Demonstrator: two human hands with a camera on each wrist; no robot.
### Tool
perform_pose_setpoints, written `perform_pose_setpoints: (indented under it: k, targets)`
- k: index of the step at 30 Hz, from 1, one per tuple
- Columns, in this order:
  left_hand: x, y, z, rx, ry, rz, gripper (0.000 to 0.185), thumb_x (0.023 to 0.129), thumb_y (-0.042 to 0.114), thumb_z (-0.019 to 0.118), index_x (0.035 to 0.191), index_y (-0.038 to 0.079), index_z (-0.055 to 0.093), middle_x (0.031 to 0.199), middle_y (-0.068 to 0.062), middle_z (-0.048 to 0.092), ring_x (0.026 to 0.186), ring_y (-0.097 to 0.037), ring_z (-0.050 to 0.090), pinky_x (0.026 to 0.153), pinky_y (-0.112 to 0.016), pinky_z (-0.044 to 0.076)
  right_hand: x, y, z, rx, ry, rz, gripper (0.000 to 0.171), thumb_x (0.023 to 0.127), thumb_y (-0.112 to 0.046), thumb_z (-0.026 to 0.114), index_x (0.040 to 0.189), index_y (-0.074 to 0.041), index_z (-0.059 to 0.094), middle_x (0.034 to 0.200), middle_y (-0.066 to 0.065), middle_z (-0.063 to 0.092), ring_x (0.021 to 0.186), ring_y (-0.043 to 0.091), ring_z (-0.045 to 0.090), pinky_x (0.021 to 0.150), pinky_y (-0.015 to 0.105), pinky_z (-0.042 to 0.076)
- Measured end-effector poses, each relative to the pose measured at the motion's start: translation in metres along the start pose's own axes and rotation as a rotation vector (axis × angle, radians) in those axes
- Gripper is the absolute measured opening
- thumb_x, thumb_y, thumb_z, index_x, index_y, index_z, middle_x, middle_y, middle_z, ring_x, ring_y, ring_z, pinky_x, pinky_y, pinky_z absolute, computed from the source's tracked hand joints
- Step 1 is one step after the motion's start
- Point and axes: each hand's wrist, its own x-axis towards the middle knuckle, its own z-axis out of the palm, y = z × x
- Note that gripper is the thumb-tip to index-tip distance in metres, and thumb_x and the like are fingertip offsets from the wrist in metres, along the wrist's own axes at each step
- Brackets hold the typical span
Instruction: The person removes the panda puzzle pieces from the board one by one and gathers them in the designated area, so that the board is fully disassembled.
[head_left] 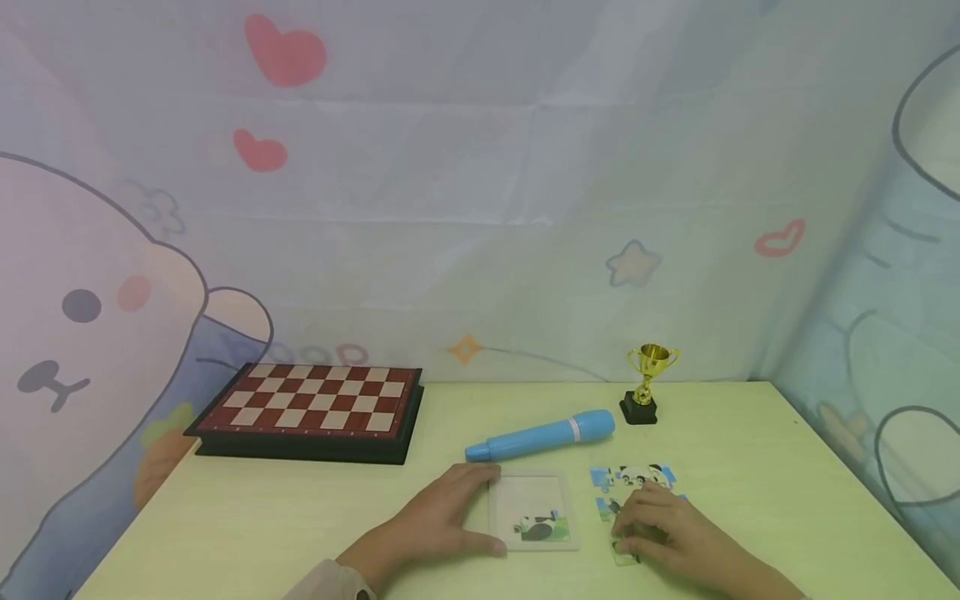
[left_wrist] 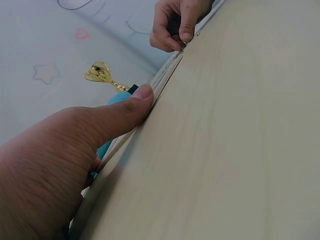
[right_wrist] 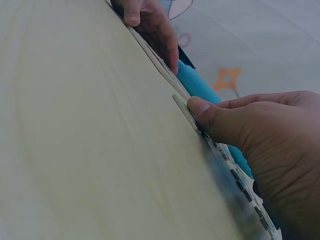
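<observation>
A white puzzle frame (head_left: 571,521) lies on the table with joined panda pieces (head_left: 542,528) in its lower right part. My left hand (head_left: 438,521) holds the frame's left side, fingers at the upper corner and thumb at the lower one. To the right, my right hand (head_left: 675,527) is over a group of loose puzzle pieces (head_left: 602,478), some hidden under it. Its thumb and fingers pinch a puzzle piece (head_left: 624,557) at the near end of the group. In the right wrist view, that piece (right_wrist: 183,111) shows its edge, slightly tilted, beneath the thumb.
A blue pen-shaped tube (head_left: 536,439) lies just behind the frame. A small gold trophy (head_left: 642,392) on a black base stands behind the loose pieces. At the back left sits a red and white chessboard box (head_left: 315,404). A printed cloth (head_left: 480,183) hangs behind the table.
</observation>
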Motion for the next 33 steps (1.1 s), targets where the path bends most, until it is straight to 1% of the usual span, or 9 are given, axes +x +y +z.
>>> perform_pose_setpoints:
  k: [4,14,19,29,33]
  targets:
    - [0.0002,0.0004,-0.0007,0.007,-0.002,-0.002,0.098,0.075,0.076,0.070,0.151,0.021,0.043,0.154,0.006,0.042,0.143,-0.019,0.037,0.116,-0.048,0.035,0.0000,0.0029,0.0017,0.002,0.016,-0.042,0.030,0.085,-0.010,0.080,0.105,-0.029,0.069,0.100,-0.019,0.063,0.088,0.001,0.049,0.079,0.016,0.038]
    - [-0.0004,0.0022,-0.0010,0.008,-0.004,-0.007,0.099,0.074,0.075,0.071,0.151,0.020,0.043,0.154,0.006,0.042,0.143,-0.019,0.037,0.117,-0.048,0.035,-0.0002,0.0042,0.0027,0.017,0.016,-0.054,0.031,0.086,-0.009,0.079,0.106,-0.030,0.068,0.102,-0.018,0.064,0.092,0.001,0.053,0.084,0.015,0.038]
    - [0.0001,0.0010,-0.0004,0.012,0.001,-0.003,0.099,0.074,0.076,0.069,0.151,0.020,0.043,0.153,0.006,0.042,0.143,-0.020,0.037,0.116,-0.048,0.035,-0.0015,0.0052,0.0036,0.015,0.027,-0.046,0.032,0.085,-0.008,0.079,0.106,-0.030,0.069,0.104,-0.018,0.063,0.094,0.001,0.053,0.088,0.016,0.037]
    - [-0.0016,0.0006,0.0001,0.003,0.001,-0.007,0.098,0.075,0.076,0.069,0.151,0.021,0.043,0.154,0.007,0.042,0.143,-0.019,0.037,0.116,-0.049,0.035,-0.0032,0.0057,0.0048,0.025,0.025,-0.042,0.034,0.085,-0.006,0.078,0.108,-0.029,0.069,0.105,-0.017,0.063,0.094,0.001,0.053,0.088,0.017,0.038]
    - [-0.0011,0.0020,-0.0010,-0.002,-0.002,-0.008,0.097,0.075,0.075,0.070,0.151,0.021,0.043,0.154,0.006,0.042,0.143,-0.019,0.037,0.116,-0.049,0.035,-0.0025,0.0052,0.0031,0.003,0.046,-0.052,0.035,0.085,-0.004,0.078,0.109,-0.028,0.070,0.105,-0.016,0.064,0.096,0.002,0.054,0.087,0.015,0.040]
